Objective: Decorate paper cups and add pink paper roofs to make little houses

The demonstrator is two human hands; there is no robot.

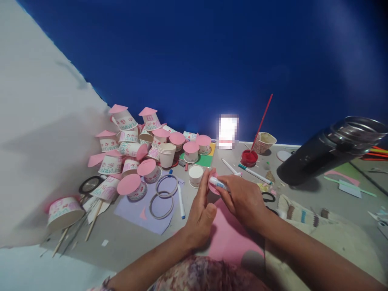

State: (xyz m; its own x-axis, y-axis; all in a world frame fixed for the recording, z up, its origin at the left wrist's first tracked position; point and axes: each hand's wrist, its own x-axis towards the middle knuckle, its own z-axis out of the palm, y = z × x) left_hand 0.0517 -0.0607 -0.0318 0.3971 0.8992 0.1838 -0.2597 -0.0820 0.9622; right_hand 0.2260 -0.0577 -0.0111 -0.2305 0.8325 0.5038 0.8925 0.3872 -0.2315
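Note:
My right hand (244, 198) grips a white tube with blue print (218, 183), its tip against a small pink paper piece (214, 189). That piece is held by my left hand (201, 224), whose fingers are closed along its left edge and partly hide it. Just left of my fingertips stands a white paper cup (196, 174), bottom up. Beneath both hands lies a larger pink sheet (233, 230) with a round cutout near its front edge.
Decorated paper cups with pink paper tops (130, 147) are piled at left. Tape rings (162, 206) and a blue-capped marker (181, 201) lie on a lilac sheet (142, 214). Behind are stacked cups (166, 154) and a red pot (249, 158); a dark bottle (315, 153) leans at right.

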